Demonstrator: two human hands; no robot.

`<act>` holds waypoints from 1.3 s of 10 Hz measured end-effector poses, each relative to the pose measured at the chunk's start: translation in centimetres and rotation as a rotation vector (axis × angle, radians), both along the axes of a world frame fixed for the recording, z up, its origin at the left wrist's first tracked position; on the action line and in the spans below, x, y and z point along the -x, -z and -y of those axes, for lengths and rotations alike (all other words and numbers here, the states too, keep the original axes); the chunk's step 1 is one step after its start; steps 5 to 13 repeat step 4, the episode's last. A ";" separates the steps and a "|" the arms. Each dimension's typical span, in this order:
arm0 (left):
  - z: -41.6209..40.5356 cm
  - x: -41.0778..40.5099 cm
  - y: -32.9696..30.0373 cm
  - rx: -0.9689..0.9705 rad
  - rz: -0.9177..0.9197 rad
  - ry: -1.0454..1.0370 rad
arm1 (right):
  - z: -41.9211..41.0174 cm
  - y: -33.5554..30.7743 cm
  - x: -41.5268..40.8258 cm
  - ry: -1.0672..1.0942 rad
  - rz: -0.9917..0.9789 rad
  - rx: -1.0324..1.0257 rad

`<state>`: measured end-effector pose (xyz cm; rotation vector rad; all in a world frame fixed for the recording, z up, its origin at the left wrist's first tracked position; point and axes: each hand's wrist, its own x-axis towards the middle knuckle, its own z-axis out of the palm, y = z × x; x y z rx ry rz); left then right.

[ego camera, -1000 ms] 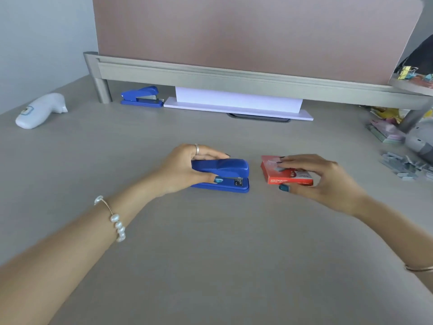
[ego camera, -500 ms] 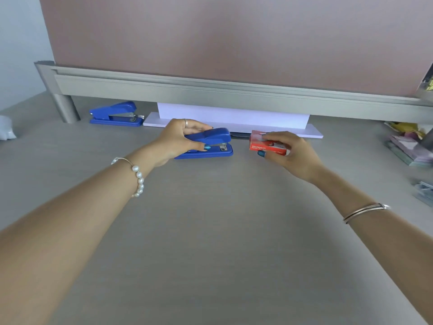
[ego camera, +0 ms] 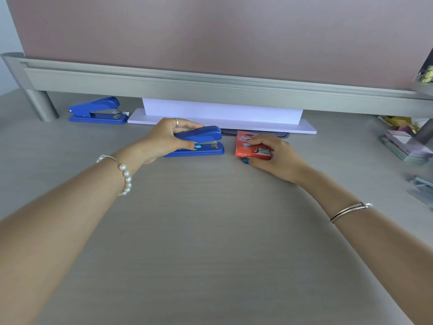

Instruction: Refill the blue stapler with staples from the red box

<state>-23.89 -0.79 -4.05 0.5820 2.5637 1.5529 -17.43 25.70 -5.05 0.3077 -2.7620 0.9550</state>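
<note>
The blue stapler [ego camera: 206,137] rests on the grey desk near its middle, its base flat and its top cover tilted up a little at the right end. My left hand [ego camera: 167,139] grips the cover's rear half, thumb on the near side. Just right of it lies the red staple box [ego camera: 251,150], flat on the desk. My right hand [ego camera: 274,156] is closed over the box's right part, fingers on top and thumb at its near edge.
A second blue stapler [ego camera: 97,111] stands at the back left by the divider's leg [ego camera: 41,105]. White paper sheets [ego camera: 222,118] lie under the grey divider rail [ego camera: 210,86]. Note pads [ego camera: 403,146] and loose clips [ego camera: 421,186] crowd the right edge.
Both hands have stretched farther from me, carrying the stapler and the box toward the divider. The stapler's cover now stands slightly lifted from its base.
</note>
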 end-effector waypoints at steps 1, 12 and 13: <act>-0.2 -0.2 -0.2 0.008 -0.004 -0.006 | 0.0 -0.2 -0.1 0.005 0.025 -0.014; -0.3 -2.5 -1.4 0.044 -0.109 -0.078 | 0.9 -2.3 -3.0 0.031 0.022 0.105; -0.3 -2.5 -1.4 0.044 -0.109 -0.078 | 0.9 -2.3 -3.0 0.031 0.022 0.105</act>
